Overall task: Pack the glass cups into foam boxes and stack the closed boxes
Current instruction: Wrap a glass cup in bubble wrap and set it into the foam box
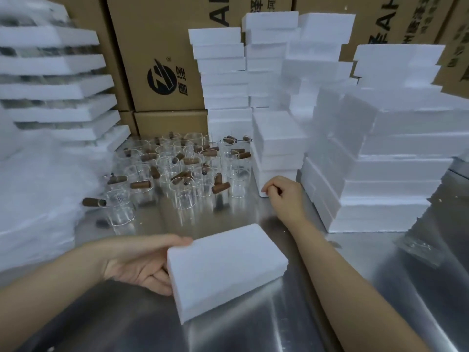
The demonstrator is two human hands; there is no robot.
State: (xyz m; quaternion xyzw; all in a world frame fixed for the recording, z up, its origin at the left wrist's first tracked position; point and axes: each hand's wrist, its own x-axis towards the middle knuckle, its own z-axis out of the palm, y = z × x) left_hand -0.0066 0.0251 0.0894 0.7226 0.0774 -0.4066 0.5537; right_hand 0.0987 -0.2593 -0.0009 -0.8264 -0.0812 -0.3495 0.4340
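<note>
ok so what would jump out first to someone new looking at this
The white foam box at front centre, gripped at its left end by the left hand. Behind it a crowd of glass cups with brown handles stands on the metal table. Tall foam box stacks fill the right side.

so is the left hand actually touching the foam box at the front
Touching. The head view shows the left hand gripping the foam box: its thumb lies along the box's top left edge and its fingers press against the left side.
</note>
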